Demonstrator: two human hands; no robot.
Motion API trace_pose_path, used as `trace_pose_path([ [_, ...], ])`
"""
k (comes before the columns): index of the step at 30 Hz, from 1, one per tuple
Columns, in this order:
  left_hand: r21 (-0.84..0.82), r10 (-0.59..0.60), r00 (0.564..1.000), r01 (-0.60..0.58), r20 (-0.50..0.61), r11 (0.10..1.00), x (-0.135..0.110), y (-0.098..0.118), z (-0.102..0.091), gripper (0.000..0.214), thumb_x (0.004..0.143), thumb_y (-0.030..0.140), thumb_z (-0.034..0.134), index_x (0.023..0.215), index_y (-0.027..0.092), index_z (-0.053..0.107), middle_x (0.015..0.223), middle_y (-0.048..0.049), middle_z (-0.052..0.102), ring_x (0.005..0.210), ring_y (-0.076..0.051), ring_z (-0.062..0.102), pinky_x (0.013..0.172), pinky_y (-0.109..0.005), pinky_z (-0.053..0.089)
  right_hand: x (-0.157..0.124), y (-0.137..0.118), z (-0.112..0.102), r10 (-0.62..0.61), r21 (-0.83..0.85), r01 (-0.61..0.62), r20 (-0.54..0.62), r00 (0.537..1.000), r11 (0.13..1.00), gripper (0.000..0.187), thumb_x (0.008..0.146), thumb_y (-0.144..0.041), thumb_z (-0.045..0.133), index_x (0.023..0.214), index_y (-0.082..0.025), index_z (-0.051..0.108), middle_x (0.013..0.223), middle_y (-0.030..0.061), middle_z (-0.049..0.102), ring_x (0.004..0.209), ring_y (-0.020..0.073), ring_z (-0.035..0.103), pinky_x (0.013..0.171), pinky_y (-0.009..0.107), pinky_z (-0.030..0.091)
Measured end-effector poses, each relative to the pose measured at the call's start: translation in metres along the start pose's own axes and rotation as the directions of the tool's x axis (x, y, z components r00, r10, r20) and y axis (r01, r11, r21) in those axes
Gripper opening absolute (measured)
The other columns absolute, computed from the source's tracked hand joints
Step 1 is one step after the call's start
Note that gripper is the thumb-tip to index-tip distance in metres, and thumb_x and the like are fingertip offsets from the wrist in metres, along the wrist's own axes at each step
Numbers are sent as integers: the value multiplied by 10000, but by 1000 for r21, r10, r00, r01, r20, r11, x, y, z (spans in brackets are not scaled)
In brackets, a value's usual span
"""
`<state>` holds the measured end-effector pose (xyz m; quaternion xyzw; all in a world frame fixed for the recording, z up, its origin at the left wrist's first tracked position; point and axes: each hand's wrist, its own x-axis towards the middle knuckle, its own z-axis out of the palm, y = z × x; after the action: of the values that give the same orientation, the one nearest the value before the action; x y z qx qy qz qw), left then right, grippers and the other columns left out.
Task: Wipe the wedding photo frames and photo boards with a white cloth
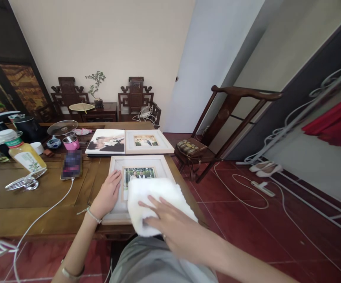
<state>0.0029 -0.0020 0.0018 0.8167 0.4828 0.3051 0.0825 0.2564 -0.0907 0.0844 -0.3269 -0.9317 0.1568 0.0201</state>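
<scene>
A white-bordered picture frame (116,206) lies face up at the table's near edge, a photo of two people showing in its middle. My left hand (107,196) rests on the frame's left border, fingers stretched out. Over the lower right of the frame is a thick, fluffy white cloth (161,190), which hides part of the photo and border. My right hand (161,216) grips this cloth from above with its fingers bent into it. Behind the frame sit a second framed photo (167,146) and a photo book (107,141), side by side.
On the wooden table (55,204) to the left are a phone (72,163) on a white cable, a metal clamp-like tool (26,181), a yellow bottle (26,157) and a pink cup (70,143). A wooden chair (226,114) holding a bag stands right. Cables cross the red floor.
</scene>
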Motion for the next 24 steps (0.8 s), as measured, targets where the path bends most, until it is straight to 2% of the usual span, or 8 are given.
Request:
trace_pose_path([
  [5, 3, -5, 1000, 5, 22, 1000, 0, 0, -1, 428, 944, 196, 330, 1328, 123, 505, 1398, -130, 491, 1369, -244, 348, 1131, -473, 312, 47, 57, 10, 79, -181, -111, -172, 982, 977, 696, 625, 87, 394, 1264, -150, 538, 1517, 120, 300, 1420, 310, 144, 1130, 547, 195],
  [8, -4, 1, 1000, -1, 20, 1000, 0, 0, -2, 426, 945, 195, 338, 1335, 133, 499, 1397, -129, 492, 1369, -244, 347, 1130, -477, 311, 74, 93, 2, 86, -238, -153, -268, 960, 959, 691, 634, 91, 404, 1281, -124, 520, 1523, 128, 283, 1419, 319, 140, 1134, 523, 198],
  [11, -6, 1, 1000, -1, 23, 1000, 0, 0, -2, 426, 945, 197, 340, 1331, 120, 502, 1395, -137, 493, 1369, -246, 348, 1132, -474, 308, 94, 112, -6, 84, -270, -170, -304, 949, 948, 696, 648, 102, 395, 1292, -136, 509, 1525, 112, 283, 1427, 310, 102, 1128, 539, 196],
  [13, -8, -4, 1000, 4, 24, 1000, 0, 0, -1, 425, 945, 203, 340, 1325, 111, 507, 1394, -141, 492, 1369, -249, 347, 1131, -472, 308, 99, 110, -7, 90, -284, -168, -266, 960, 944, 694, 651, 109, 390, 1286, -139, 519, 1518, 112, 300, 1426, 324, 95, 1115, 572, 192],
  [16, -12, -2, 1000, 2, 19, 1000, 0, 0, -1, 422, 942, 201, 344, 1320, 118, 513, 1389, -137, 498, 1367, -244, 352, 1130, -466, 312, 91, 91, -3, 86, -276, -131, -168, 982, 952, 696, 653, 110, 388, 1282, -149, 534, 1510, 112, 316, 1415, 350, 135, 1096, 597, 213],
  [20, -6, 3, 1000, -3, 4, 1000, 0, -1, 0, 422, 939, 189, 344, 1321, 131, 513, 1387, -130, 502, 1362, -242, 361, 1127, -474, 316, 60, 52, -2, 39, -221, -39, -7, 999, 975, 685, 656, 95, 401, 1277, -155, 547, 1504, 121, 324, 1402, 365, 178, 1082, 597, 254],
  [24, 6, 5, 1000, -5, 5, 1000, 0, -1, 1, 424, 934, 184, 343, 1313, 109, 519, 1392, -139, 496, 1363, -247, 358, 1127, -477, 316, 28, 19, -13, 19, -143, -3, 112, 994, 990, 659, 657, 84, 406, 1256, -143, 561, 1492, 140, 340, 1403, 361, 183, 1072, 589, 290],
])
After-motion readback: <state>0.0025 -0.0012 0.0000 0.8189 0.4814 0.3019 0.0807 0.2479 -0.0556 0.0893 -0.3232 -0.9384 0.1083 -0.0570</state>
